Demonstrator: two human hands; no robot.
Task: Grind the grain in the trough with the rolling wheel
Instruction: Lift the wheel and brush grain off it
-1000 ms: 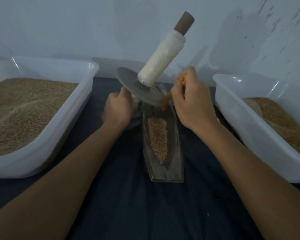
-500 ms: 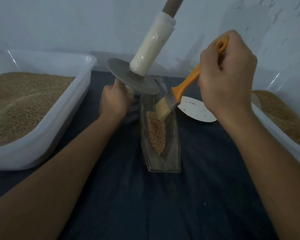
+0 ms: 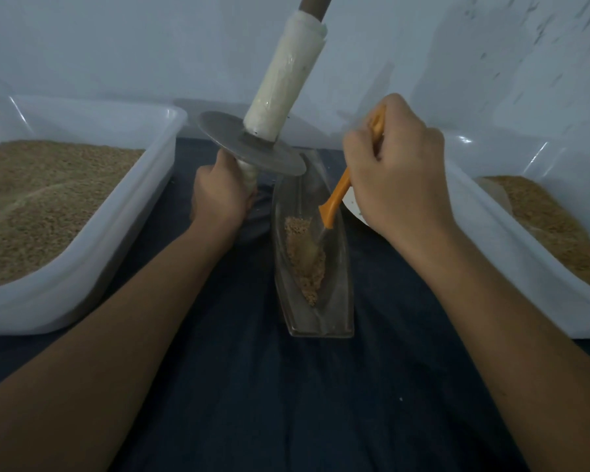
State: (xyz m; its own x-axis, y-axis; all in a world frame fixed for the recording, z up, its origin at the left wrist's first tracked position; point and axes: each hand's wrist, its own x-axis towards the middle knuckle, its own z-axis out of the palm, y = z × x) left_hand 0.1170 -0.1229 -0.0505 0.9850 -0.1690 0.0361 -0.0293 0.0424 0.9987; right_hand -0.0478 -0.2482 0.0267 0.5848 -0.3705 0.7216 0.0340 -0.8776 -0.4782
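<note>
- Forearms enter from the near edge, both reaching forward over a bench (image 3: 286, 403) covered in dark cloth.
- Trough (image 3: 315, 315): narrow, boat-shaped, lying lengthwise at bench centre, its blunt end nearest the person.
- Grain (image 3: 302, 264): a tan strip lying along the bottom of the trough, in its middle portion.
- Right hand (image 3: 397, 172): fingers curled tight around the orange handle of a brush (image 3: 334, 202). The brush slants down and to the left; its bristles are blurred and sit in the trough on the grain.
- Left hand (image 3: 218, 195): just left of the trough's far end, fingers wrapped around the lower handle of the rolling wheel (image 3: 251, 144).
- Rolling wheel: held clear of the grain, tilted, its metal disc above the far end of the trough; the upper handle, wrapped in pale material, points up and to the right, out of view.
- Left tub (image 3: 82, 277): white plastic, holding a deep bed of tan grain.
- Right tub (image 3: 511, 260): white plastic, also holding grain.
- White object, partly hidden behind the right hand; cannot tell what it is.
- Pale wall (image 3: 116, 46) behind the bench.
</note>
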